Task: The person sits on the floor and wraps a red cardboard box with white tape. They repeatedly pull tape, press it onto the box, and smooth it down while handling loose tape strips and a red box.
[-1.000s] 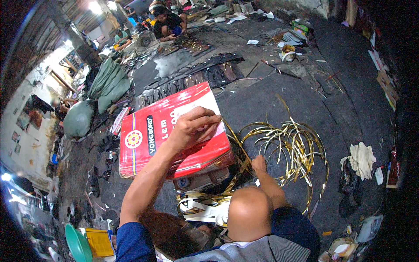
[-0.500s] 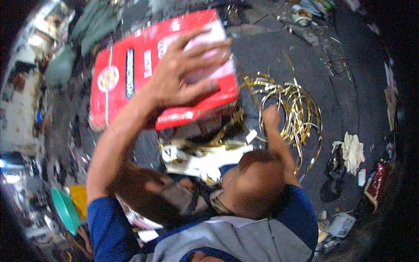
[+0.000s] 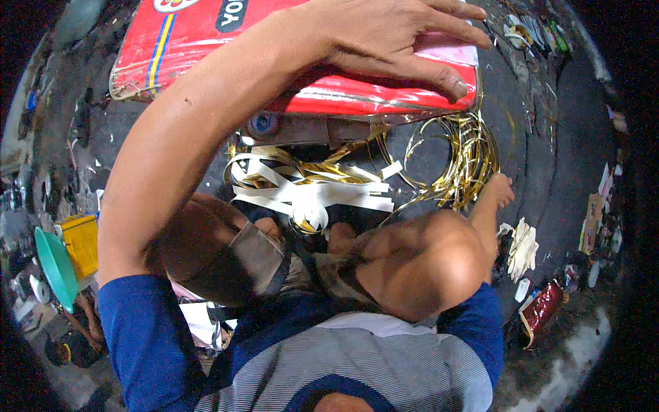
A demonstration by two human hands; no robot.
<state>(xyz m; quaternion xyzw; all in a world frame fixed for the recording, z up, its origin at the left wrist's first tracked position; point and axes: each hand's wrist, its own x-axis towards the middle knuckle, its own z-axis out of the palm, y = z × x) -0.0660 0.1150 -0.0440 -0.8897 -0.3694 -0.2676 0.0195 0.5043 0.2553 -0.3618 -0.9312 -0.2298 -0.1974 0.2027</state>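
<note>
A large red package [image 3: 384, 89] in shiny plastic wrap stands at the top of the view, its upper part cut off by the frame. My left hand [image 3: 391, 44] lies across it, fingers stretched and spread. Behind the package's right end spreads a loose coil of thin gold strips [image 3: 473, 151]. Beside the coil's outer right edge is my right hand [image 3: 502, 190], its fingers apart and apparently nothing in them. White and gold ribbon strips [image 3: 343, 196] lie between the package and my legs, with a rolled white strip [image 3: 309, 216] nearest me.
At left stand a green basin [image 3: 57, 268] and a yellow container [image 3: 80, 246], with what seems another person's arm [image 3: 88, 319] below. To the right lie a pale crumpled cloth [image 3: 523, 250], a dark red packet [image 3: 542, 309] and scattered scraps on the dark ground.
My right hand has left the gold coil and moved right, outside it. The red package sits higher in view, with my left hand still on it but farther right.
</note>
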